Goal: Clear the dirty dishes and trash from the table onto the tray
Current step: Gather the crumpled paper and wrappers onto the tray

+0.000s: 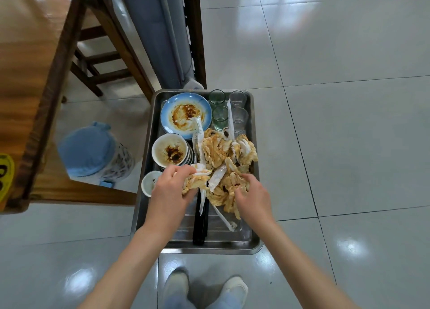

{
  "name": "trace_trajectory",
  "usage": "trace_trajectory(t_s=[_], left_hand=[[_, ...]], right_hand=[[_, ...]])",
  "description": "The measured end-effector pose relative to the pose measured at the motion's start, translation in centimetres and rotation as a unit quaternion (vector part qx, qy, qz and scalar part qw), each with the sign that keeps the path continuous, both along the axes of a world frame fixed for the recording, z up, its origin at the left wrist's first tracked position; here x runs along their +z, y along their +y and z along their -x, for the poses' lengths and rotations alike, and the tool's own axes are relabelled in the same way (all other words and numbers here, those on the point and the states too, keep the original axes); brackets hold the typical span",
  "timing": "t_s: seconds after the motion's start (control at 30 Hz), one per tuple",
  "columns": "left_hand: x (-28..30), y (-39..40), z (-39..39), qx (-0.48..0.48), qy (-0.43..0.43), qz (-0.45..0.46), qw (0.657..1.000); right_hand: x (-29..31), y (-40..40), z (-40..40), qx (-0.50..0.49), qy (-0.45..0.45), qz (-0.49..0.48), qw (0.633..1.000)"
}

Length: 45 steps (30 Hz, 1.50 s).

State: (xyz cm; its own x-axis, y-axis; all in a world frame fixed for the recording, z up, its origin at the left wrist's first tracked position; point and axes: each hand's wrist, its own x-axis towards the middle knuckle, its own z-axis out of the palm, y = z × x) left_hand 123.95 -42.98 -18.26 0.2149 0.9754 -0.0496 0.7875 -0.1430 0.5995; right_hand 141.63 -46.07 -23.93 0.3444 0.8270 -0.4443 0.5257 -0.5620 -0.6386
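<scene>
Lengthwise away from the person runs the metal tray (252, 243), where left hand (171, 187) and right hand (252, 192) each clutch stained napkins (218, 153).

A metal tray (254, 241) sat above a glossy pale tiled floor (349, 146). On the tray lay a sauce-smeared blue plate (186, 113) at the far left, four drinking glasses (220, 117) at the far right, a stack of small bowls (169, 151) and a small cup (149, 183) along the left side, a heap of stained crumpled napkins (223, 153) in the middle, and black chopsticks (200, 227) near the front. A wooden worktop (21, 76) stood to the left.
</scene>
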Motion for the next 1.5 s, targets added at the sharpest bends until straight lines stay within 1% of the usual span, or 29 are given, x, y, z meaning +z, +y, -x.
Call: trace_trajectory(t_s=[0.17, 0.3, 0.43, 0.5, 0.67, 0.83, 0.97, 1.03, 1.1, 1.17, 1.23, 1.3, 1.43, 1.5], left_hand=[[-0.3, 2.5, -2.1, -0.051, 0.016, -0.003, 0.999], [-1.7, 4.9, -3.8, -0.102, 0.032, -0.012, 0.994], [-3.3, 6.9, -4.9, -0.161, 0.068, -0.022, 0.984], [-3.9, 7.8, -5.3, -0.190, 0.087, -0.028, 0.977], [-5.6, 10.0, -6.0, -0.251, 0.099, -0.004, 0.963], [-7.0, 10.8, -6.5, -0.323, 0.163, 0.026, 0.932], [-7.9, 10.4, -6.1, -0.346, 0.212, 0.033, 0.913], [-7.9, 10.3, -6.0, -0.355, 0.213, 0.056, 0.909], [-7.7, 10.2, -6.0, -0.356, 0.191, 0.074, 0.912], [-7.6, 10.0, -6.0, -0.347, 0.182, 0.069, 0.918], [-7.8, 9.9, -5.9, -0.327, 0.191, 0.059, 0.924], [-8.2, 9.8, -5.7, -0.314, 0.213, 0.071, 0.922], [-8.9, 9.3, -5.8, -0.355, 0.270, 0.109, 0.888], [-8.9, 9.2, -5.8, -0.360, 0.268, 0.105, 0.888]], right_hand=[[0.8, -0.5, 0.6, 0.033, -0.045, -0.025, 0.998], [1.0, -0.7, 0.8, 0.038, -0.073, -0.039, 0.996], [1.2, -0.7, 1.2, 0.053, -0.119, -0.014, 0.991], [1.2, -0.4, 1.5, 0.052, -0.121, 0.000, 0.991], [1.3, 0.6, 2.3, 0.023, -0.098, 0.007, 0.995], [1.3, 1.6, 2.5, 0.004, -0.093, 0.005, 0.996], [1.5, 2.0, 2.2, 0.001, -0.107, 0.009, 0.994], [1.6, 2.2, 1.9, 0.004, -0.111, 0.012, 0.994], [1.6, 2.5, 1.8, 0.002, -0.108, 0.015, 0.994], [1.6, 2.7, 1.7, -0.002, -0.108, 0.012, 0.994], [1.6, 2.8, 1.9, 0.002, -0.110, 0.013, 0.994], [1.5, 2.9, 2.0, 0.007, -0.113, 0.016, 0.993], [1.2, 2.8, 2.2, 0.017, -0.123, 0.014, 0.992], [1.2, 2.8, 2.2, 0.017, -0.125, 0.012, 0.992]])
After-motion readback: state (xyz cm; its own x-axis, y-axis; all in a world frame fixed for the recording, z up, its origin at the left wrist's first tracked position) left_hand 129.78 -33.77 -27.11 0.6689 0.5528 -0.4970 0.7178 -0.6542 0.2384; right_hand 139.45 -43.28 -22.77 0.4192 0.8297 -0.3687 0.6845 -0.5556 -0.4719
